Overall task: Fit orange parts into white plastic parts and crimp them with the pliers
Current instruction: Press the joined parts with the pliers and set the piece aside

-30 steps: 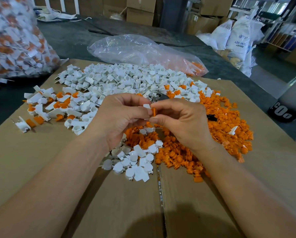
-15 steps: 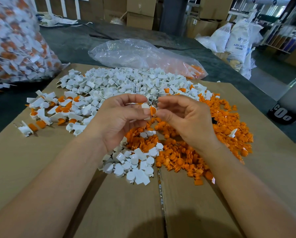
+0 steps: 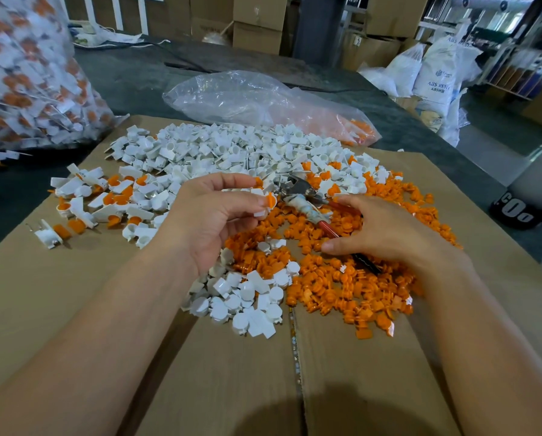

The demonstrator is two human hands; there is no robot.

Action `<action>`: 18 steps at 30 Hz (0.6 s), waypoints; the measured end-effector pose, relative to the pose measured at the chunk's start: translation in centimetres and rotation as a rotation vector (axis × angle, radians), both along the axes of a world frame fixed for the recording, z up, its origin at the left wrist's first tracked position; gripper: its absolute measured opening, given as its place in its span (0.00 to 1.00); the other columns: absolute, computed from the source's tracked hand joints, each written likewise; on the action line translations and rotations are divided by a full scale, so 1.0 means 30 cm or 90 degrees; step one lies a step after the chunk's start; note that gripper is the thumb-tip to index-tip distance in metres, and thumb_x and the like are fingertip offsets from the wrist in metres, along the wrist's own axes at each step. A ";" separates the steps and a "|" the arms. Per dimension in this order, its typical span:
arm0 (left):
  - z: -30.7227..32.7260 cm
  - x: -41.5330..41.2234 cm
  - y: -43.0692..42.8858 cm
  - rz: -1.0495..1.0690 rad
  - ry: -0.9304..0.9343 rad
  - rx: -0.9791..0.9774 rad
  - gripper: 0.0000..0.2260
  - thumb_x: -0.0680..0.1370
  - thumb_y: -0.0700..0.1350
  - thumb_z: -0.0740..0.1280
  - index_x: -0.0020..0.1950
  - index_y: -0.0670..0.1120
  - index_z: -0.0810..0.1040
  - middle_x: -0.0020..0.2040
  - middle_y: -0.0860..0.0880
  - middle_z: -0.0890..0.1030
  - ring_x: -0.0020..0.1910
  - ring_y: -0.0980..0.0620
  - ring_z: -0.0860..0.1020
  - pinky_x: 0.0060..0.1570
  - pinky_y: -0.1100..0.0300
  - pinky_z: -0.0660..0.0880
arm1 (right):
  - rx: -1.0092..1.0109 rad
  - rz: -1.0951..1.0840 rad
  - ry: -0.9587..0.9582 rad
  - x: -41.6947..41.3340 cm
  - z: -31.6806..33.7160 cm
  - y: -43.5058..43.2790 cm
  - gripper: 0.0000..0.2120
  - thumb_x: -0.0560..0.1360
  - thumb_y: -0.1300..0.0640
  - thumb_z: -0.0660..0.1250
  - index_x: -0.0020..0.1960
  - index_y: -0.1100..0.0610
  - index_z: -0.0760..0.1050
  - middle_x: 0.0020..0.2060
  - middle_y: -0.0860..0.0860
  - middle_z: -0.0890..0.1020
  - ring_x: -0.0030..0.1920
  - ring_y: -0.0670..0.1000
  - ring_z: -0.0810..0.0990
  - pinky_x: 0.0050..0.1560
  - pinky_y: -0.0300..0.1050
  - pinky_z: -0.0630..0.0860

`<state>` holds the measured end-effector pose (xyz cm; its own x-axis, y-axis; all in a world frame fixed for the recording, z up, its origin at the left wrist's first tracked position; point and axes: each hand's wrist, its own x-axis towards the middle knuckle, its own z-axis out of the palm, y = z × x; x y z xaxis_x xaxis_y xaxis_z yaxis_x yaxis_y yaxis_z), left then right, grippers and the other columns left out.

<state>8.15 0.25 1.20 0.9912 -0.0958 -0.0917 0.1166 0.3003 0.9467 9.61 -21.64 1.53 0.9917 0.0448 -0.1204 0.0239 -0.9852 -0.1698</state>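
Note:
My left hand (image 3: 213, 215) pinches a white plastic part with an orange part fitted in it (image 3: 267, 203), held above the piles. The pliers (image 3: 307, 199), with a metal head and red handles, lie on the heap of loose orange parts (image 3: 351, 278). My right hand (image 3: 382, 231) hovers over the pliers' handles with fingers and thumb spread, holding nothing. A big heap of white plastic parts (image 3: 232, 152) lies behind, and a smaller white pile (image 3: 247, 297) sits in front.
Fitted white-and-orange pieces (image 3: 106, 202) lie in a group at the left on the cardboard sheet (image 3: 74, 309). A full clear bag (image 3: 27, 83) stands at the far left, a nearly flat clear bag (image 3: 263, 99) at the back. Sacks and boxes stand beyond the table.
My hands have parted. The right hand let go of the orange part and moved right and down over the pliers. The left hand keeps the fitted piece.

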 end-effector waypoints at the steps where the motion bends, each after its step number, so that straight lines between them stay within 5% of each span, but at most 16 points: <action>1: 0.001 -0.001 0.000 -0.002 0.001 -0.001 0.11 0.66 0.28 0.68 0.43 0.42 0.76 0.26 0.49 0.79 0.24 0.56 0.77 0.25 0.68 0.74 | -0.010 0.001 0.005 0.001 -0.001 0.001 0.46 0.61 0.33 0.69 0.73 0.47 0.55 0.72 0.50 0.61 0.71 0.53 0.60 0.69 0.53 0.60; 9: -0.001 0.005 0.001 0.029 0.014 -0.015 0.11 0.66 0.28 0.69 0.44 0.41 0.76 0.26 0.48 0.79 0.24 0.56 0.77 0.24 0.68 0.73 | 0.041 -0.037 -0.131 0.004 -0.006 0.015 0.38 0.62 0.45 0.74 0.69 0.48 0.65 0.64 0.51 0.72 0.63 0.53 0.69 0.53 0.44 0.65; 18: -0.003 0.011 0.006 0.031 0.018 -0.044 0.10 0.68 0.28 0.68 0.44 0.41 0.76 0.26 0.48 0.80 0.25 0.55 0.78 0.25 0.68 0.74 | 0.086 -0.012 -0.266 -0.026 0.022 0.031 0.28 0.67 0.57 0.69 0.66 0.55 0.67 0.56 0.54 0.75 0.56 0.54 0.72 0.50 0.44 0.66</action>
